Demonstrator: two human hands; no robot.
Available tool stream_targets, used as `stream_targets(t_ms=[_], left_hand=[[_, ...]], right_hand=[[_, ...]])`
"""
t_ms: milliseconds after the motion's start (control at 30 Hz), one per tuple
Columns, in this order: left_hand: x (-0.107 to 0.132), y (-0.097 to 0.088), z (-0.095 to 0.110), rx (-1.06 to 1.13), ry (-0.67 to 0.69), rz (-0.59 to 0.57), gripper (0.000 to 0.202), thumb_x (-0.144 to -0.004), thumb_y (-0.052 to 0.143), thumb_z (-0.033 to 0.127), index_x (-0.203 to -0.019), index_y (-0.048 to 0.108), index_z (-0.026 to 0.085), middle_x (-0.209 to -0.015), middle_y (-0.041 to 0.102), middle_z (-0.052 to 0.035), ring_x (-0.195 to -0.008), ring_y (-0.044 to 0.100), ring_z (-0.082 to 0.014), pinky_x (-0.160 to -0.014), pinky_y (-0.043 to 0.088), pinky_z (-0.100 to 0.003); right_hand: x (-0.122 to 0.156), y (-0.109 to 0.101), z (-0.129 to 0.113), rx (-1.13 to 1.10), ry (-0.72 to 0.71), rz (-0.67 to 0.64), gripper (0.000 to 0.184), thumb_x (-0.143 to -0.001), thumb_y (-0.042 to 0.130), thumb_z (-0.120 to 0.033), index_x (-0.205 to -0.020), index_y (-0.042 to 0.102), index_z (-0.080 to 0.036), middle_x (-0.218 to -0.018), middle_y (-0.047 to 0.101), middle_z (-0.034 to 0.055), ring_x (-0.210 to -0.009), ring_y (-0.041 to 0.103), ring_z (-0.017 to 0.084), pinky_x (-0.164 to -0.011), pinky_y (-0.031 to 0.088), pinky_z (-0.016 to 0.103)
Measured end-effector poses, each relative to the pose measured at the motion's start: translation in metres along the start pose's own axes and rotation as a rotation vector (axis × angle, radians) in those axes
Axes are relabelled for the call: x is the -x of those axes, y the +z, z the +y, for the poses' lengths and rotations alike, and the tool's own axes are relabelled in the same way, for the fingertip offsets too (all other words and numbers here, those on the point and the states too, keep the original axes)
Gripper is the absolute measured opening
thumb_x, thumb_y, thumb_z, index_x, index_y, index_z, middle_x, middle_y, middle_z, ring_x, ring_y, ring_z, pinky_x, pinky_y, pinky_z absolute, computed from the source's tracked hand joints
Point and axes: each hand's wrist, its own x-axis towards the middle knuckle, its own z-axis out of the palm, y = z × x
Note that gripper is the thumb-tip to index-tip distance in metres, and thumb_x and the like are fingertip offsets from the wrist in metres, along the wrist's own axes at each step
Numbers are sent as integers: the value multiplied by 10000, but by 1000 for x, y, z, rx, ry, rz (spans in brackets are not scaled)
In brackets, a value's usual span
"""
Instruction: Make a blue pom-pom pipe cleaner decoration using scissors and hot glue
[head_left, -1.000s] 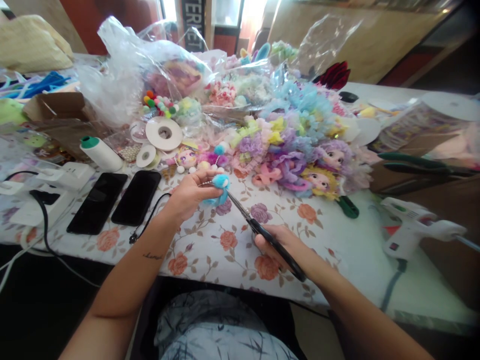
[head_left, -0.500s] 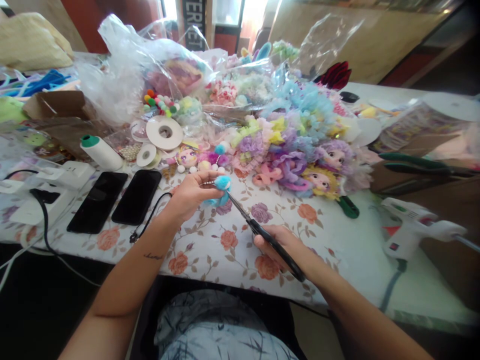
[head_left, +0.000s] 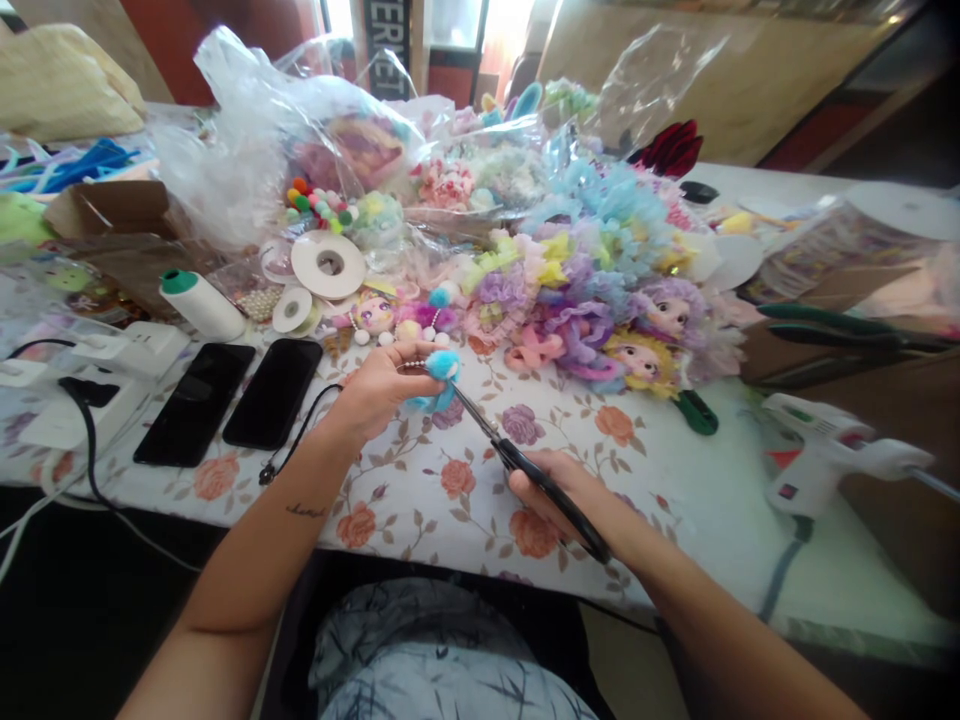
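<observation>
Between the thumb and fingers of my left hand (head_left: 382, 385) is a fluffy blue pompom (head_left: 442, 365) with a pale patch on its near side. A short string of white beads shows beside it, and more blue fuzzy material (head_left: 435, 402) hangs below. My right hand (head_left: 559, 490) is closed around black-handled scissors (head_left: 551, 488). Their blade tips point up and left and meet the pompom's lower right edge. Behind my left hand lie a doll head (head_left: 375, 315) and small white balls on the floral cloth (head_left: 420, 500).
Two black phones (head_left: 196, 405) lie to the left, by a white thread cone (head_left: 201, 303) and ribbon spools (head_left: 328, 265). Ruffled doll pieces (head_left: 577, 265) and plastic bags pile up behind. A white glue gun (head_left: 817, 455) and green-handled pliers (head_left: 832, 328) are at right.
The pompom and my left fingers have shifted very slightly left and up. The scissors stay against its edge, hardly moved.
</observation>
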Motion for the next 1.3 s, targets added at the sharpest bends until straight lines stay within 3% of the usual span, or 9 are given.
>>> stream_targets(t_ms=[433,833,1133,1300], left_hand=[[0,-1,0,-8,-5,-9,382,-560,845,151,-930,754,177,-851,702,-11,-750,617,-124,-704,489,-246],[-1,-2,-2,-16,-8,-13,401,-553,848,152,-943,755,179,-854,711,-14,-762,635,-144,-715,508,-274],[1,0,1,-23,0,11,373,-552,848,171,-913,755,174,-827,708,-21,-763,635,-158,-729,504,-295],[1,-1,0,-37,-1,17,373,-554,853,184,-915,760,182,-857,712,-21,-797,630,-160,-743,490,-285]], right_hand=[[-1,1,8,80,15,9,459,-868,518,-588,-644,381,-211,-620,308,-36,-547,275,109,-480,219,269],[-5,6,3,-67,66,43,546,-760,635,-643,-560,363,-214,-550,291,-54,-510,268,97,-478,212,269],[-2,2,4,47,-36,20,493,-860,524,-598,-601,355,-214,-603,313,-36,-538,273,107,-494,236,271],[0,0,8,52,-15,1,458,-867,528,-573,-632,369,-213,-615,308,-36,-542,270,109,-488,227,269]])
